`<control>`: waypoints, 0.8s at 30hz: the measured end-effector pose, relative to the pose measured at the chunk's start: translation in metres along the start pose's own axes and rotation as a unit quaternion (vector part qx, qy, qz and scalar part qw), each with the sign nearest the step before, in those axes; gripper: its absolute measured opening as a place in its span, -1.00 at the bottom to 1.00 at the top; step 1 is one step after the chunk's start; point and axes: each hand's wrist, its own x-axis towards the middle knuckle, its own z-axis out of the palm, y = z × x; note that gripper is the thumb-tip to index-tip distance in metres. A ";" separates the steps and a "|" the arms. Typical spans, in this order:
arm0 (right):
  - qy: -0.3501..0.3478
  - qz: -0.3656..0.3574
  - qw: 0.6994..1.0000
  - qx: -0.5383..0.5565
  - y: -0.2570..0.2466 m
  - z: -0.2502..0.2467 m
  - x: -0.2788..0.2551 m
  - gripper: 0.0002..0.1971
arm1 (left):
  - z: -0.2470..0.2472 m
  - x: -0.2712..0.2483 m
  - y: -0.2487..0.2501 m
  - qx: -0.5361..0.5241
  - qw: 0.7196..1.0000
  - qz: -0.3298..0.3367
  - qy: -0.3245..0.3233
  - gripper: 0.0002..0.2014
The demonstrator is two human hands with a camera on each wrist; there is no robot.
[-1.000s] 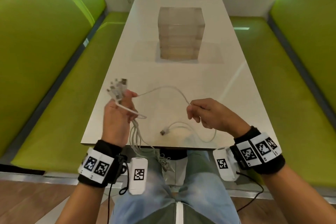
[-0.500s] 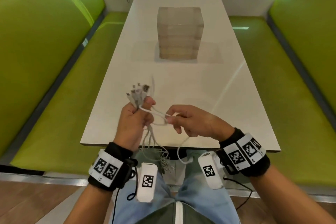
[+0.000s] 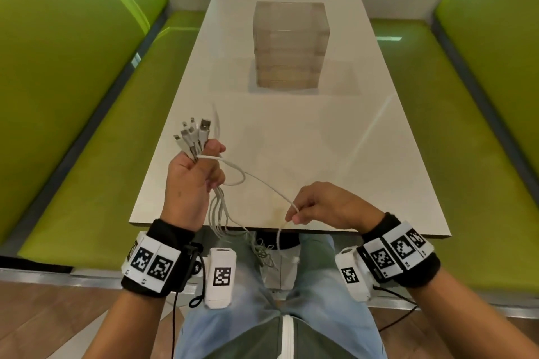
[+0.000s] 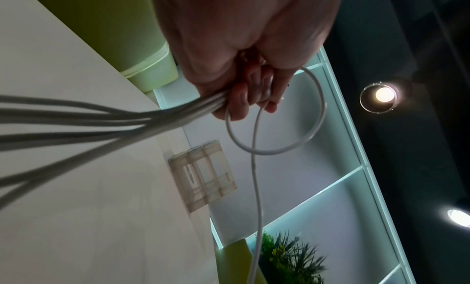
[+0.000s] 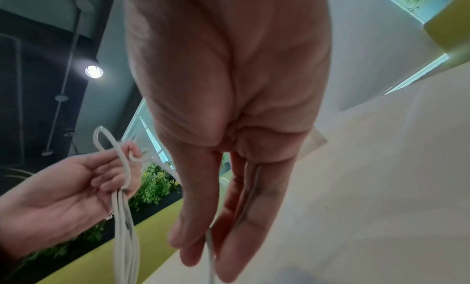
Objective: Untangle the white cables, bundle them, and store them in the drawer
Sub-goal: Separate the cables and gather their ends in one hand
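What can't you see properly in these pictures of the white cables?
- Thin white cables: head view, their tangled lower ends blur together over the lap.
- Clear plastic drawer box: head view, too see-through to tell contents.
- Left hand: left wrist view, palm hides the metal-tipped plugs.
- Right hand: right wrist view, fingers cover the pinched cable.

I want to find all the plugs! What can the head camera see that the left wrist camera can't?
Only the head view shows the connector ends fanned above the left hand, and the right hand pinching one white cable. Only the left wrist view shows ceiling lights and a plant. Both show the cable bundle, the clear drawer unit and the table.
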 end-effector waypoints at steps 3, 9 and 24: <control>-0.042 0.003 0.999 -0.007 0.006 0.012 0.003 -0.69 | 0.005 -0.006 -0.003 0.027 0.999 -0.007 -0.038 -0.82; 0.073 -0.058 0.996 0.016 -0.009 -0.009 -0.011 -0.52 | 0.011 -0.020 -0.007 0.115 0.984 -0.048 -0.129 -0.84; 0.053 -0.105 0.987 0.107 -0.037 -0.023 -0.027 -0.57 | 0.010 -0.018 -0.005 0.065 0.989 -0.038 -0.124 -0.68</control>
